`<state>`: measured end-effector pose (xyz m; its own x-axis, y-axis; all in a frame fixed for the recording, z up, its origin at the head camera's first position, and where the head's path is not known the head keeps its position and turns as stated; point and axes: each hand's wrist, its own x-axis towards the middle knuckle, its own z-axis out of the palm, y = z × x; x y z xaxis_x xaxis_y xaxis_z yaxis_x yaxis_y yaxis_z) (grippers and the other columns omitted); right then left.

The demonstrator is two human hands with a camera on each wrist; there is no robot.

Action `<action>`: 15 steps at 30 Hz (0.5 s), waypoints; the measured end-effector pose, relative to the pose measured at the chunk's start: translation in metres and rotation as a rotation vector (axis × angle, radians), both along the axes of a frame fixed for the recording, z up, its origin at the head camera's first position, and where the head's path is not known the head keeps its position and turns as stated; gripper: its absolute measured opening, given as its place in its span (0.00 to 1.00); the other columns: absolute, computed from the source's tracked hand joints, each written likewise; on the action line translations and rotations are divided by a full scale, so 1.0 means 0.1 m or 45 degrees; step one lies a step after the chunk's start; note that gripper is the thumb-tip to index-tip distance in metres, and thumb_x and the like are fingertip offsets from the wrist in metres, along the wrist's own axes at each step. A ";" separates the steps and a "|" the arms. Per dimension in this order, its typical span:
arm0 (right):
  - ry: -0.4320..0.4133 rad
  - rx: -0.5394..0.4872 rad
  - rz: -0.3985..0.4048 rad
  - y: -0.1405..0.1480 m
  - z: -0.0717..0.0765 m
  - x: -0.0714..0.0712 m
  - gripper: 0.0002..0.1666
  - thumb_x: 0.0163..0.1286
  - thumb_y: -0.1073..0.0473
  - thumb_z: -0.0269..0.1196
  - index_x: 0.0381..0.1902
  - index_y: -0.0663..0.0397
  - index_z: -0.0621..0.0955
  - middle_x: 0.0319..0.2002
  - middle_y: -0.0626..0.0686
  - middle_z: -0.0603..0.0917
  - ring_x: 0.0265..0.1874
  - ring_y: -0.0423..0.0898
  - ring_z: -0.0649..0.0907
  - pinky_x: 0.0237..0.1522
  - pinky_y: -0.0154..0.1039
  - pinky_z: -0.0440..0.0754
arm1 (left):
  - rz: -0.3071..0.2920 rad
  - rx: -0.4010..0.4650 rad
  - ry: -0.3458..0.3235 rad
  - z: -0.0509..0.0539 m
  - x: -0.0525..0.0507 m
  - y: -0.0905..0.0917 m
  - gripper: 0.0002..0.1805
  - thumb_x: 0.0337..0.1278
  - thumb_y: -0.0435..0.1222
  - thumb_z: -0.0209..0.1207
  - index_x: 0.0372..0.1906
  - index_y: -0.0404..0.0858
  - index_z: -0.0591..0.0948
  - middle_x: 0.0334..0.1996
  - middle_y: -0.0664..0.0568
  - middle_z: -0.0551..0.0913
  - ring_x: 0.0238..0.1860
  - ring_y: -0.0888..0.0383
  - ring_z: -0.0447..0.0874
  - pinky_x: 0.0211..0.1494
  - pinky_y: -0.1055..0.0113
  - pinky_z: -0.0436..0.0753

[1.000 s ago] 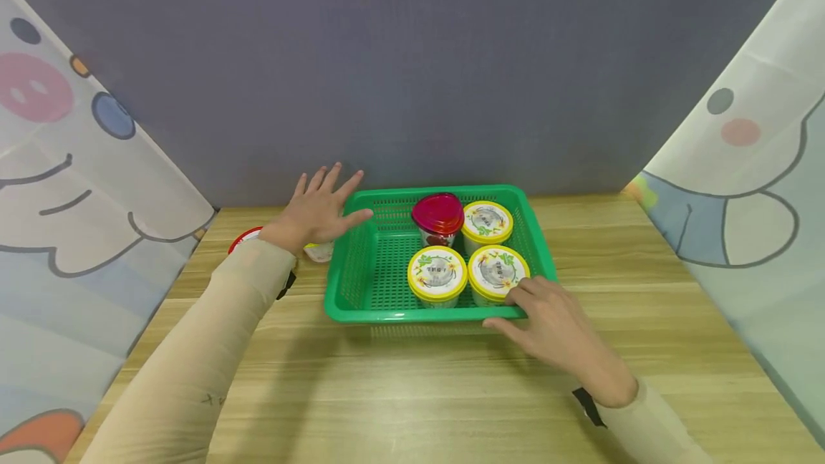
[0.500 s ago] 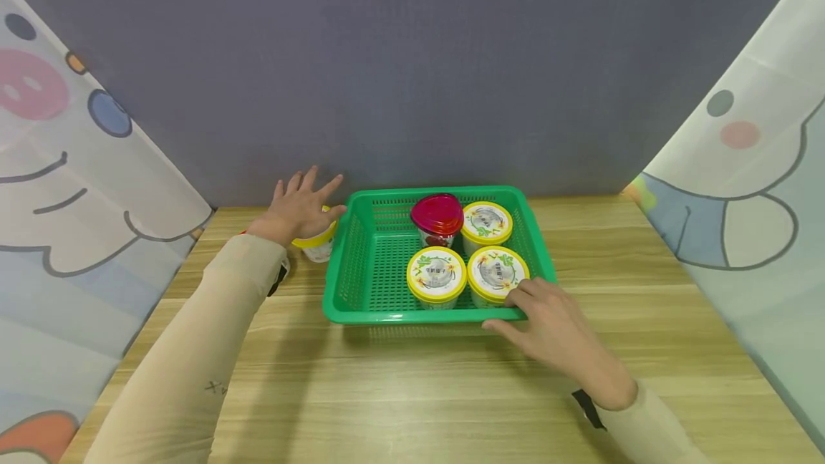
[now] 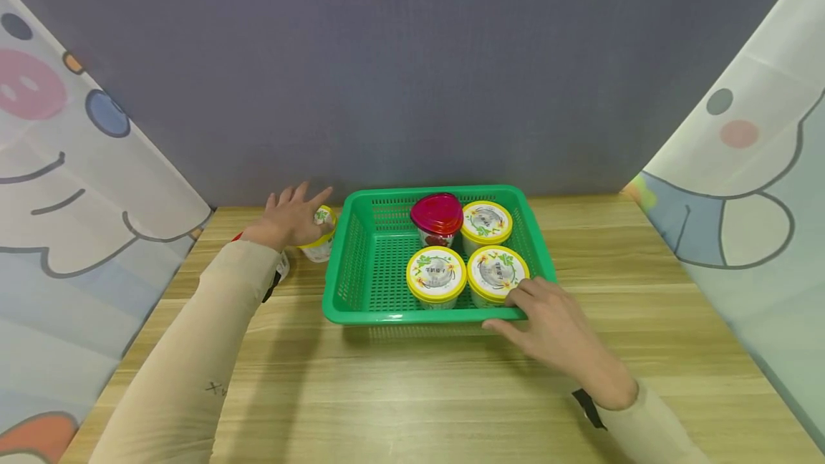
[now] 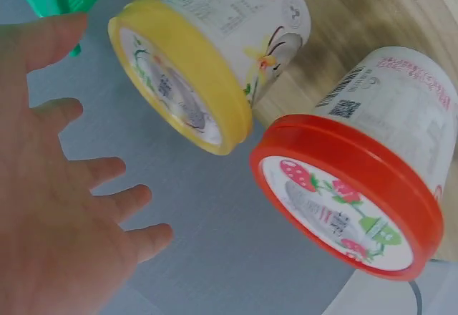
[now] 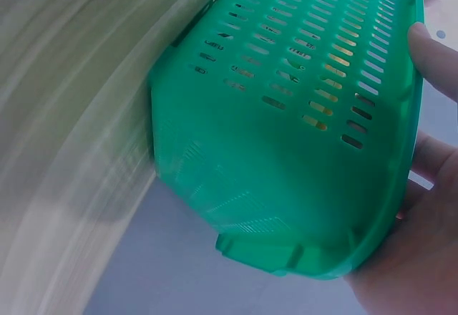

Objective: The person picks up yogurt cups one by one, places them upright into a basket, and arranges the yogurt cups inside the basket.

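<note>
My left hand (image 3: 286,223), fingers spread, hovers over a yellow-lidded paper tub (image 3: 317,249) left of the green basket (image 3: 393,317). In the left wrist view the palm (image 4: 57,207) is apart from that tub (image 4: 215,50) and from a red-lidded tub (image 4: 351,193) with strawberries on its lid. At the basket's front right corner, my right hand (image 3: 554,324) grips the rim, thumb outside and fingers over the edge. Inside the basket are several yellow-lidded tubs (image 3: 437,274) and a cup with a dark pink lid (image 3: 438,213). From the head, the red-lidded tub is mostly hidden behind my left wrist.
The basket stands on a wooden table (image 3: 412,392), close to a grey upright panel (image 3: 412,77) at the back. Cartoon-printed cloths (image 3: 760,185) hang at both sides. The basket's left part shows its bare mesh floor.
My left hand has moved left and slightly down from near the basket's left rim, uncovering more of the yellow-lidded tub. My right hand and the basket stay about where they were.
</note>
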<state>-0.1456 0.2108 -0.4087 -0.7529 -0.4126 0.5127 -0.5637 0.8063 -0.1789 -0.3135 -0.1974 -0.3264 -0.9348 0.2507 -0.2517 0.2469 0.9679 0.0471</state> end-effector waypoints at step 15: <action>0.041 -0.011 0.018 0.01 -0.01 -0.01 0.23 0.53 0.38 0.77 0.27 0.50 0.83 0.28 0.43 0.78 0.29 0.42 0.77 0.32 0.40 0.77 | 0.041 0.075 -0.109 -0.15 -0.04 0.06 0.39 0.74 0.46 0.44 0.83 0.43 0.47 0.78 0.28 0.43 0.76 0.24 0.42 0.72 0.29 0.51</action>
<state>-0.1465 0.2116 -0.4101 -0.7301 -0.4184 0.5402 -0.5807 0.7967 -0.1677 -0.3176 -0.1915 -0.3417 -0.9184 0.2376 -0.3165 0.2084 0.9702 0.1238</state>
